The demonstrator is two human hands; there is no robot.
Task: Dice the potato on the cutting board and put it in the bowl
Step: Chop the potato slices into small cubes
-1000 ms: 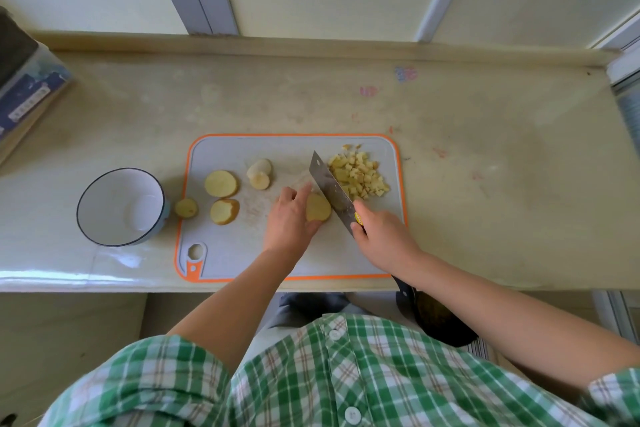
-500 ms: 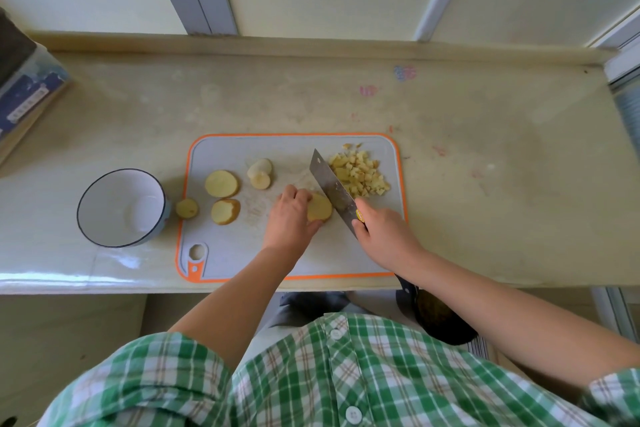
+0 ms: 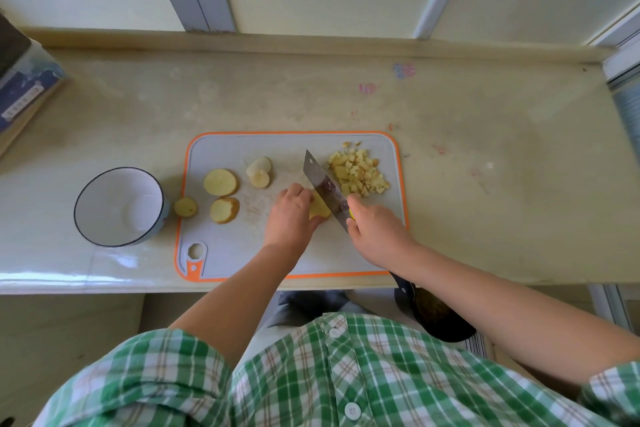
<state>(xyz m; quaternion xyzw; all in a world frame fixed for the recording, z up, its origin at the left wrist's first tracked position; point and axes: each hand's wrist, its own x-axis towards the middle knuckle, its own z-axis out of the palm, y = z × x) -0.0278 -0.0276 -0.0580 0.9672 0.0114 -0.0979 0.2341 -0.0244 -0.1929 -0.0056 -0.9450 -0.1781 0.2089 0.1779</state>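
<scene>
Presently the pale yellow potato slice (image 3: pixel 320 210) lies mid-way along the grey, orange-rimmed plastic cutting board (image 3: pixel 242 253), held by the curled fingers of the left hand (image 3: pixel 291 218). The right hand (image 3: pixel 375 232) grips the steel cleaver (image 3: pixel 325 189), whose blade is set against the slice. Dicing is judged to be in hand: a pile of potato cubes (image 3: pixel 358 172) and uncut slices (image 3: pixel 220 182) remain on the board, and the white round bowl (image 3: pixel 104 198) holds none, so the next move calls for even cuts clear of the fingertips.

On table (image 3: pixel 485 184): cutting board (image 3: pixel 228 253), bowl (image 3: pixel 104 208) just left of it. On board: slices (image 3: pixel 220 182) left, diced pile (image 3: pixel 358 172) right rear, knife (image 3: pixel 323 189) beside.
</scene>
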